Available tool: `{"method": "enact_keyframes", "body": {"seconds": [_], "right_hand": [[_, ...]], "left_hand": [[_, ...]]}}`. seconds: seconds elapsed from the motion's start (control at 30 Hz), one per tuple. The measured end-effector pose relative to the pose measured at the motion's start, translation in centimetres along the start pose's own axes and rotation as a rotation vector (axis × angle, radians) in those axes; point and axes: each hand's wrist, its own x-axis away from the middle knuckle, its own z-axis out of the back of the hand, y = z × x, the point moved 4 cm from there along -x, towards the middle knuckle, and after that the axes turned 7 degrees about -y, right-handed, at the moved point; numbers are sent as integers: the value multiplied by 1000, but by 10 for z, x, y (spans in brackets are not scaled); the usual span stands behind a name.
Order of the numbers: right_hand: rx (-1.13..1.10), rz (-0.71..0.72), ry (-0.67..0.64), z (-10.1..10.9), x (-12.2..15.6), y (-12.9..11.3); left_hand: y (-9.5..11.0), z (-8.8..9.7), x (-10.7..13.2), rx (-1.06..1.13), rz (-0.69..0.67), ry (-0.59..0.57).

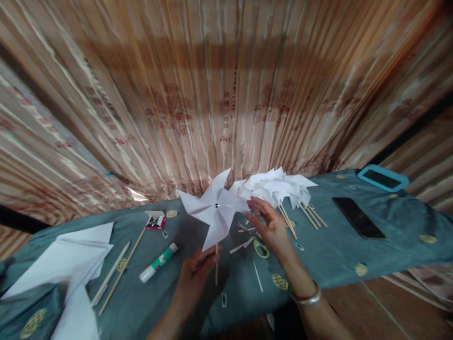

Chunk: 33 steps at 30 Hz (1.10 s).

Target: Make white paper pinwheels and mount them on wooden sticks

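Note:
A white paper pinwheel (214,208) with a metal pin at its centre stands upright on a thin wooden stick (216,269). My left hand (196,271) is closed around the stick just below the paper blades. My right hand (271,226) is open, its fingertips touching the right blade of the pinwheel. Behind my right hand lies a heap of finished white pinwheels (279,186) with their sticks pointing toward me.
The table has a blue-grey cloth (336,250). On it are a glue stick (158,262), a small red box of pins (155,220), loose sticks (120,274), white paper sheets (63,264), yellow-handled scissors (261,249), a black phone (358,217) and a blue-framed device (382,178). A striped curtain hangs behind.

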Motion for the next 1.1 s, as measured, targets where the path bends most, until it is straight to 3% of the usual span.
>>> {"method": "enact_keyframes", "body": {"seconds": [0.13,0.3,0.6,0.9,1.1], "right_hand": [[-224,-126,18,-9,2,13],[-411,-220,4,-16,4,13],[-368,-174,-69,-15,4,4],[-480,-227,-143,-12,0,6],[-455,-213,-221,-9,2,0]], "left_hand": [[-3,3,-2,-73,-12,-19],[-7,9,-5,-34,37,24],[-10,6,-4,-31,71,0],[-15,6,-3,-251,18,-101],[-2,10,-3,-454,-103,-55]]}}
